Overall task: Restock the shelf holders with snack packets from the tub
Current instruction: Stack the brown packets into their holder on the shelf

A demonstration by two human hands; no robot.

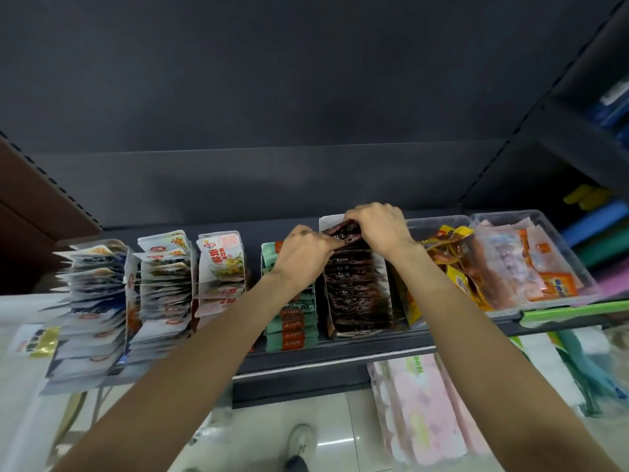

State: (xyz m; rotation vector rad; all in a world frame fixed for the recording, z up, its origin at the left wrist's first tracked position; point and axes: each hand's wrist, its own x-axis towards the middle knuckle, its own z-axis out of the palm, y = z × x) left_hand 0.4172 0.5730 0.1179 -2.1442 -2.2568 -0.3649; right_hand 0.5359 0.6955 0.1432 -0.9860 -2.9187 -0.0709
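Note:
A white shelf holder (382,267) in the middle of the shelf is filled with a row of dark brown snack packets (354,291). At its far end both hands meet over the rearmost dark packet (343,231). My left hand (303,253) pinches it from the left, and my right hand (377,226) curls over its top from the right. A clear plastic tub (558,294) with yellow, orange and pink packets stands just right of the holder. Another clear tub (439,221) sits between them, holding yellow packets.
Left of the brown row stand holders of green packets (292,325) and several rows of white packets (163,284). The dark shelf edge (340,352) runs in front. Pink wrapped packs (418,410) lie below, and a shoe (299,444) shows on the tiled floor.

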